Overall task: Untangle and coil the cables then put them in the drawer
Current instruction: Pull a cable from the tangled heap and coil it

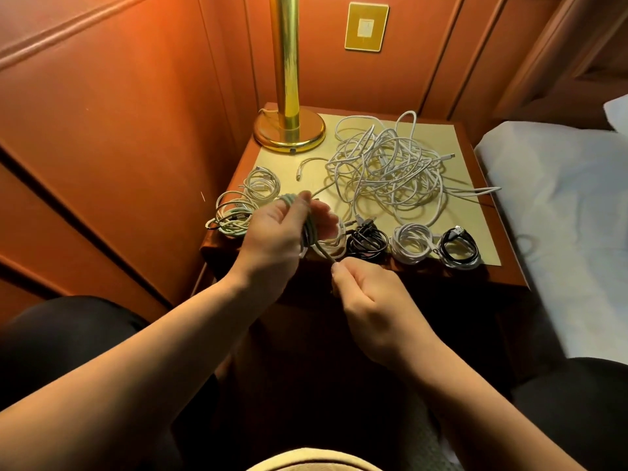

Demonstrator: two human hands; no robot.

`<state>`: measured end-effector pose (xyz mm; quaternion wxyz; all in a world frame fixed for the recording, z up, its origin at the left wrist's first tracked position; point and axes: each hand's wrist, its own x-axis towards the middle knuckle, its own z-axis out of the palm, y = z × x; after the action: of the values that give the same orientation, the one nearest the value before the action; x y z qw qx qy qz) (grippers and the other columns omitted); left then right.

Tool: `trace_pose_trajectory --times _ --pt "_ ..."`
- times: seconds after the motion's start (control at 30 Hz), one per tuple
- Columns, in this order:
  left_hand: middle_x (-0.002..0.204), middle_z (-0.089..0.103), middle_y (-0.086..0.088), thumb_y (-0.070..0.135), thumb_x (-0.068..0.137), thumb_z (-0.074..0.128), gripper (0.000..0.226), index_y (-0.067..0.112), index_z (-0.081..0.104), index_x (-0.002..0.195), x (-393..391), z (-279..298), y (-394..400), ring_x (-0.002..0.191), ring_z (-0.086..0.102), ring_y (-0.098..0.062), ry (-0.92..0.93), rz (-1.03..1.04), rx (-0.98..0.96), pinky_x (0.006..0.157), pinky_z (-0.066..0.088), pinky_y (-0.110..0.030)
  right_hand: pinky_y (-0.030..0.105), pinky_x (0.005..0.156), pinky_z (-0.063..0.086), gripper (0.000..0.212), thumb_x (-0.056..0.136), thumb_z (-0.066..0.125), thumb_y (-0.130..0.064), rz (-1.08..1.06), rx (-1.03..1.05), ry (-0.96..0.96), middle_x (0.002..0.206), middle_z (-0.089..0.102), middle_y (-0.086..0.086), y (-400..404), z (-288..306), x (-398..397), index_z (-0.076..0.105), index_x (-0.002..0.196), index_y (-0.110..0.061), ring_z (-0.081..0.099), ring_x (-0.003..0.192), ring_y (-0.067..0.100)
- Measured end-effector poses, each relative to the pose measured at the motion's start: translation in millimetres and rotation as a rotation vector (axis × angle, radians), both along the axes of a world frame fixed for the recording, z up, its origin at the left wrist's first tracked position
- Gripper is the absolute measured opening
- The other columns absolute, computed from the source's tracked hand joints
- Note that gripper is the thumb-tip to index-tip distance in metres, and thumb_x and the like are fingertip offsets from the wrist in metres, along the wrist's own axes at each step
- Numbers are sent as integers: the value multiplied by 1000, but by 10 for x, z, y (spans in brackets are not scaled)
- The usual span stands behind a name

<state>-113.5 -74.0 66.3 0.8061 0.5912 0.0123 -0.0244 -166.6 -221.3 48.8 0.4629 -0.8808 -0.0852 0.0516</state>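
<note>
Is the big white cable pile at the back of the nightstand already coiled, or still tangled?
Still tangled: the white cable pile lies in loose, crossing loops, unlike the neat coils along the front edge.

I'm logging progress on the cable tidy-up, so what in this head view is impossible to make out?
- Drawer: not visible; the nightstand front lies in dark shadow behind the arms.
- Green cable: its coil is partly hidden by the left hand.
- That cable's tip: covered by the right hand pinching it.
- White tangle: the number of cables is uncountable, since the strands overlap.
- Lamp: its top is cut off by the upper edge.

Glossy brass lamp (pixel 288 96), matt nightstand top (pixel 452 212), padded leather-look wall panels (pixel 136 96).
</note>
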Motion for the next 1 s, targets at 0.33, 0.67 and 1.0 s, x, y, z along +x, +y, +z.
trace_pose_trajectory --times 0.33,0.67,1.0 --pt "55 55 -9 46 102 47 55 1 58 70 -2 47 84 46 53 -20 -178 -500 442 52 50 -32 31 41 32 17 104 53 -41 24 73 -264 55 51 1 -349 215 139 56 111 -26 41 41 11" --pt "39 45 -1 85 61 70 71 18 51 49 2 18 197 32 44 -14 -29 -742 249 44 41 -21 26 48 34 15 101 64 -29 349 86 -73 59 52 4 -431 157 209 64 116 -27 42 49 10" --pt "41 40 -6 64 89 49 65 14 44 46 131 57 238 34 34 -18 103 -359 365 42 32 -23 25 58 40 18 106 54 -36 150 -147 -23 68 60 -8 -426 203 233 68 99 -29 52 61 4"
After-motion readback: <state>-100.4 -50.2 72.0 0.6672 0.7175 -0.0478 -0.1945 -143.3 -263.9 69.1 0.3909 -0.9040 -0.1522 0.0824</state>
